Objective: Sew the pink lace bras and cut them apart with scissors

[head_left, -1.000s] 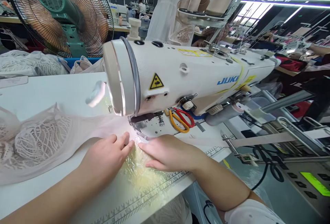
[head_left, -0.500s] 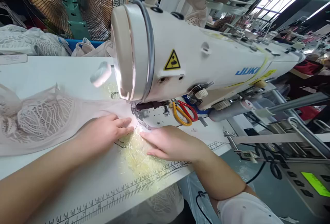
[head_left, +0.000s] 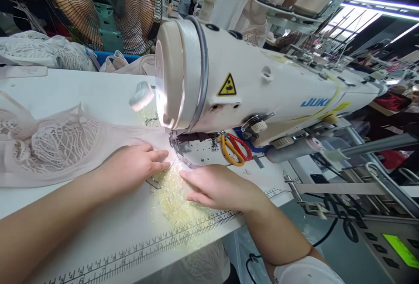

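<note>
Pale pink lace fabric [head_left: 65, 144], shaped like a bra, lies on the white table with its narrow end under the head of the sewing machine [head_left: 190, 79]. My left hand [head_left: 135, 166] lies on that fabric just left of the needle area, fingers spread. Right of the needle area is my right hand [head_left: 212, 186], thumb and fingers pointing left near the fabric edge; what its fingertips hold, if anything, is hidden. Yellowish clear tape [head_left: 176, 194] covers the table between and below the hands.
Orange and red scissors [head_left: 234, 148] lie behind my right hand. A printed ruler strip [head_left: 140, 255] runs along the table's front edge. A fan [head_left: 111, 9] and piled lace garments [head_left: 46, 50] are at the back left. Metal rollers with a pale band [head_left: 340, 189] stand at the right.
The view has shifted slightly, so the machine appears further right. The fabric's left part has shifted a little; both hands keep nearly the same pose beside the needle area.
</note>
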Available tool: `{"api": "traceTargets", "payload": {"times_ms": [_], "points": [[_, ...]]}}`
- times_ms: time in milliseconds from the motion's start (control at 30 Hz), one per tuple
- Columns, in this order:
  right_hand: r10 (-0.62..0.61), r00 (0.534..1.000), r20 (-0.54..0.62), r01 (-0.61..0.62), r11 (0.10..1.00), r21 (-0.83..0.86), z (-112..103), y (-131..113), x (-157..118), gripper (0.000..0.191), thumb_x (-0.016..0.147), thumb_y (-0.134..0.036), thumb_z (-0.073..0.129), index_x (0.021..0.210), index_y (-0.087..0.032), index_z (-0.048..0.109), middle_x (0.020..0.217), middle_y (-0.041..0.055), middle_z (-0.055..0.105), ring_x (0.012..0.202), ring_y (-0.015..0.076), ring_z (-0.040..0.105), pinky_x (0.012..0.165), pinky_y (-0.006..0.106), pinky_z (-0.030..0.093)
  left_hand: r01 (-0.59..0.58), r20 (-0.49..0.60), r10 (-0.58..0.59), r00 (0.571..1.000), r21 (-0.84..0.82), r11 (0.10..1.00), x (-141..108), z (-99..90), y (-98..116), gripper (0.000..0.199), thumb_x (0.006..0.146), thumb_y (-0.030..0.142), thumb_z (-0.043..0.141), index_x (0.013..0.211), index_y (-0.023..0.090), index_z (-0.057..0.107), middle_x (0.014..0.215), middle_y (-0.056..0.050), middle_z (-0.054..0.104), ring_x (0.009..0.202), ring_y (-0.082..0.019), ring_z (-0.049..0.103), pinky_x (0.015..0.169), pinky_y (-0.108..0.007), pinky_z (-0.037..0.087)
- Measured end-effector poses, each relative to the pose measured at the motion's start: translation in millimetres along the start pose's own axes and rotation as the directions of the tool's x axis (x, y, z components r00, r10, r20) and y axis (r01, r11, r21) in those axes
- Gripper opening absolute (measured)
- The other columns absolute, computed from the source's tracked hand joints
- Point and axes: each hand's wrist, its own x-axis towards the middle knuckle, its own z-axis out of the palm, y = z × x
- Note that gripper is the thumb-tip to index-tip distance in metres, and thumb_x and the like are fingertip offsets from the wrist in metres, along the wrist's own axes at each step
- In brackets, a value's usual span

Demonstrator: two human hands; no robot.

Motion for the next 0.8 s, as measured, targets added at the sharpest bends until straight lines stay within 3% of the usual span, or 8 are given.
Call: {"api": "traceTargets", "payload": {"times_ms": [167,367,600,800], "points": [[-0.011,1.0,-0.006,0.01,1.0,-0.02,-1.7,-1.2,0.0,0.021,0.087,-0.038,0.056,0.085,-0.018,0.049,0.067,-0.0023,0.048,0.056,0.0107,0.035,0.048,0.025,0.02,0.009,-0.046,-0.005,0.999,0.084,0.996,-0.8,2.6,-0.4,0.051,0.082,0.006,0.034,0.118,0.029,0.062,0.123,-0.002,0.062,0.08,-0.023,0.055,0.064,-0.033,0.036],[-0.018,1.0,-0.014,0.017,0.999,-0.052,-1.2,-2.4,0.9,0.022,0.087,-0.039,0.056,0.084,-0.019,0.048,0.065,-0.0034,0.044,0.055,0.0104,0.03,0.047,0.025,0.018,0.145,-0.073,-0.139,0.988,0.076,0.987,2.5,5.4,-3.0,0.04,0.084,0.01,0.04,0.108,0.028,0.067,0.112,-0.005,0.065,0.083,-0.022,0.057,0.068,-0.031,0.036],[-0.042,0.999,-0.03,0.04,0.998,-0.053,2.4,0.2,1.8,0.023,0.087,-0.04,0.054,0.083,-0.019,0.047,0.066,-0.0031,0.046,0.055,0.0107,0.032,0.048,0.024,0.019,0.208,0.01,-0.217,0.976,0.252,0.945,3.4,1.5,-1.2,0.053,0.081,0.002,0.034,0.125,0.021,0.057,0.129,-0.012,0.057,0.099,-0.029,0.059,0.075,-0.037,0.043],[-0.057,0.988,-0.141,0.06,0.998,0.017,4.0,-1.6,5.5,0.017,0.09,-0.033,0.051,0.083,-0.018,0.054,0.065,-0.0022,0.051,0.057,0.011,0.04,0.052,0.023,0.024,0.255,-0.064,-0.247,0.967,0.194,0.947,7.9,-1.5,-1.1,0.05,0.081,0.003,0.035,0.123,0.017,0.058,0.129,-0.016,0.056,0.104,-0.03,0.058,0.089,-0.045,0.042]]}}
